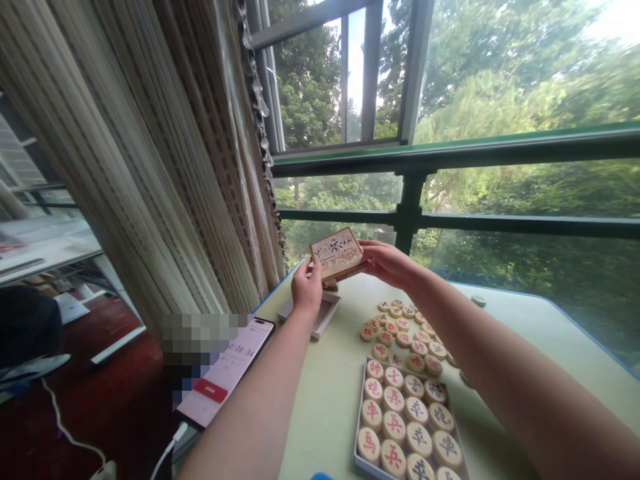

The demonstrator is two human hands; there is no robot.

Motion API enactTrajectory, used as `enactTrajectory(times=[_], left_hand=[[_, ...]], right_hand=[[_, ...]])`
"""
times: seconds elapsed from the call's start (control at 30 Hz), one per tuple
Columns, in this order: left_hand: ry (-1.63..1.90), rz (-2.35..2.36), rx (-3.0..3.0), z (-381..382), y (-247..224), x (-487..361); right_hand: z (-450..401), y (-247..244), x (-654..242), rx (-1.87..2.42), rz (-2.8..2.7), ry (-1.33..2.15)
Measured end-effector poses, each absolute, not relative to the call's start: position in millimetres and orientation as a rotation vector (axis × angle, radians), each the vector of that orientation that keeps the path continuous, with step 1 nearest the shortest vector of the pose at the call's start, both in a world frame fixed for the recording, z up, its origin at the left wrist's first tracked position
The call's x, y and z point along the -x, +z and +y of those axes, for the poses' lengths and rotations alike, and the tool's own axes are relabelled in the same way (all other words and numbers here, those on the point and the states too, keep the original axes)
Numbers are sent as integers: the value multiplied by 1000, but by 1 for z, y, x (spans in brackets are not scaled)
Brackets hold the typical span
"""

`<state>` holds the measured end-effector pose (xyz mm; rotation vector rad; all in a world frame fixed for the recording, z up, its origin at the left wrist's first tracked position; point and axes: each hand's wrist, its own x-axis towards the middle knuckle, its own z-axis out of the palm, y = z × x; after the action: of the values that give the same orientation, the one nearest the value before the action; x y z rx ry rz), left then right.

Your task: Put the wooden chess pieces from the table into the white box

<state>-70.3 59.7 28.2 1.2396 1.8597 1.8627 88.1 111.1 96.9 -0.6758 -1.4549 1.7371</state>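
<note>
Both hands hold a small printed Chinese chess box point(338, 255) above the far end of the table. My left hand point(307, 287) grips its near left corner, thumb on the top face. At the right end, my right hand point(387, 261) has its fingers closed on the box edge. Below and left of the box lies an open, shallow box tray point(326, 313), partly hidden by my left wrist. Nearer to me, a shallow box point(359, 427) is filled with rows of large round chess pieces point(395, 424) in red and black. Smaller chess pieces point(403, 339) lie loose beyond it.
A phone point(227, 373) with a running timer and a white cable stands at the table's left edge. A grey round object point(479, 301) sits near the far right edge. Curtains point(150, 147) hang at left; a green railing point(410, 200) and window are behind the table.
</note>
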Motion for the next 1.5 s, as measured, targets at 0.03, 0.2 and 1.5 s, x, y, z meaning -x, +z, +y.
enactTrajectory(times=[0.03, 0.2, 1.5], left_hand=[[1840, 1893, -1305, 58, 28, 68], [1866, 1817, -1337, 51, 30, 53], [1198, 1111, -1894, -97, 0, 19]], right_hand=[[111, 99, -91, 695, -1467, 1715], [99, 116, -101, 852, -1605, 1581], [-137, 6, -173, 1176, -1165, 744]])
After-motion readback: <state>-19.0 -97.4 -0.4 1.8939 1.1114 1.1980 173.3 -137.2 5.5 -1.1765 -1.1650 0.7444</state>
